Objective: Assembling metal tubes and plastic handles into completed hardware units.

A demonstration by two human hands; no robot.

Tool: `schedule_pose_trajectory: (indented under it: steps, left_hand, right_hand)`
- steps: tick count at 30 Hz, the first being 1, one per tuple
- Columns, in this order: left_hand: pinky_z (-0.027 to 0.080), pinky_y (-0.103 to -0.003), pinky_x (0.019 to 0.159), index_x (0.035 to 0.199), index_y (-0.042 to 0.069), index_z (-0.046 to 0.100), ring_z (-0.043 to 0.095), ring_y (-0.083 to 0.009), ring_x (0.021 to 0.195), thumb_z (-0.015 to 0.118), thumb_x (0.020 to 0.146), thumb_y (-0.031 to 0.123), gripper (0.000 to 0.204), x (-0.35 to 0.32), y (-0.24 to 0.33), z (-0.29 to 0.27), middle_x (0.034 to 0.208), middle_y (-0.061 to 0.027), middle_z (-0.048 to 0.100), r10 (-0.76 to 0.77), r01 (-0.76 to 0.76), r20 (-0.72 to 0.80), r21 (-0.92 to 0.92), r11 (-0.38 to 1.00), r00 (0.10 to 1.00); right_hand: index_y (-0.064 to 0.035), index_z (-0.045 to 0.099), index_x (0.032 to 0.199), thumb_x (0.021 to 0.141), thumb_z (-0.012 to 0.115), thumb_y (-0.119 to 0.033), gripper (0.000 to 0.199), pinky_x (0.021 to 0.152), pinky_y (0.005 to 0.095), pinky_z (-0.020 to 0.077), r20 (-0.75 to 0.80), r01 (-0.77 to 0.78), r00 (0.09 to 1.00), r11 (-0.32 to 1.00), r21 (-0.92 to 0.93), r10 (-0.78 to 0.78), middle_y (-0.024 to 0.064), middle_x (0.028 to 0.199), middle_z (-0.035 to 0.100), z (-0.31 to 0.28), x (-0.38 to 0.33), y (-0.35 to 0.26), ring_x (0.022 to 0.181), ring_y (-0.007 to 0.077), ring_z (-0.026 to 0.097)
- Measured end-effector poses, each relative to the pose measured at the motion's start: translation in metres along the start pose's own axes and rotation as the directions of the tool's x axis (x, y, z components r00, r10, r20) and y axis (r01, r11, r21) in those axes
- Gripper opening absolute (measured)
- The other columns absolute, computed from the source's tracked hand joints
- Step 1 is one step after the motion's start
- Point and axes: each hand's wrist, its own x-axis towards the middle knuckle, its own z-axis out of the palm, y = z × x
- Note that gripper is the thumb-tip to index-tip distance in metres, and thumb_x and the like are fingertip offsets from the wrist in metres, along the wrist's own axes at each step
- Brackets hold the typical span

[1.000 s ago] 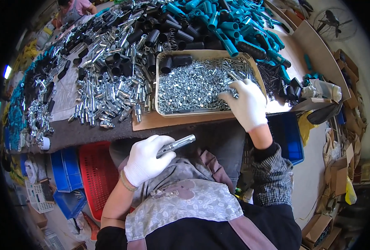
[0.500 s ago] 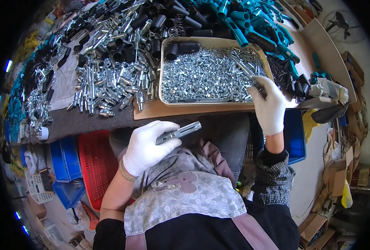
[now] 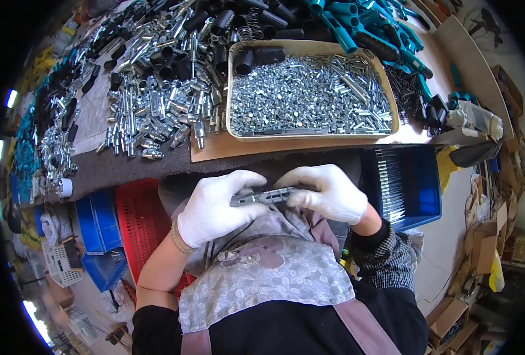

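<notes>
the shallow cream-rimmed tray [image 3: 309, 137] serves as landmark; it sits on the worktop [image 3: 437, 56], filled with small silvery metal pieces [image 3: 298, 94]. the metal tube [image 3: 268, 196] is on the wearer's side of the tray, clear of the worktop's edge and over the lap, lying nearly level across the body. the left hand [image 3: 215, 207], in a white glove, grips the tube near its left end, thumb below and fingers above. the right hand [image 3: 330, 195], also gloved in white, is bent around the tube's right end with thumb and fingertips upon it; whether a small piece is pinched there as well cannot be told, the fingers hiding it. inside the tray, at its far left corner, lie black cylinders [image 3: 268, 55]. left of the tray spreads a heap of shiny metal fittings [image 3: 156, 112]; beyond its far right corner are piled teal parts [image 3: 386, 35]. lower than the tray, to its right, is a blue bin [image 3: 425, 201] containing a row of slender silvery rods [image 3: 391, 183]; lower and to the tray's left is a red perforated basket [image 3: 138, 219], with blue containers [image 3: 99, 219] farther left.
</notes>
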Motion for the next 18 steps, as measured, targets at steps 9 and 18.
schedule_pose_trajectory:
  steps: [9,18]
  left_hand:
    - [0.053,-0.036,0.063,0.121,0.01,0.067,0.066,-0.0278,0.071,0.078,0.077,0.027,0.049,0.006,-0.007,0.03,0.083,-0.0094,0.064,0.151,-0.202,0.174,0.335,0.92,0.973]
    - [0.051,-0.034,0.061,0.108,0.011,0.069,0.065,-0.0228,0.072,0.078,0.072,0.021,0.039,0.023,0.004,0.063,0.082,-0.0053,0.063,0.231,-0.346,0.307,0.403,0.847,0.923]
  right_hand:
    - [-0.0019,0.068,0.112,0.097,0.062,-0.026,0.029,0.048,0.0225,0.0436,0.036,-0.287,0.95,0.82,0.496,0.311,0.0033,0.077,0.065,0.033,-0.015,0.05,0.055,0.0076,0.056]
    - [-0.0008,0.068,0.095,0.101,0.058,-0.028,0.029,0.04,0.0196,0.0339,0.108,-0.306,0.899,0.433,0.848,0.424,0.0006,0.067,0.061,0.043,-0.048,0.083,0.046,0.005,0.05]
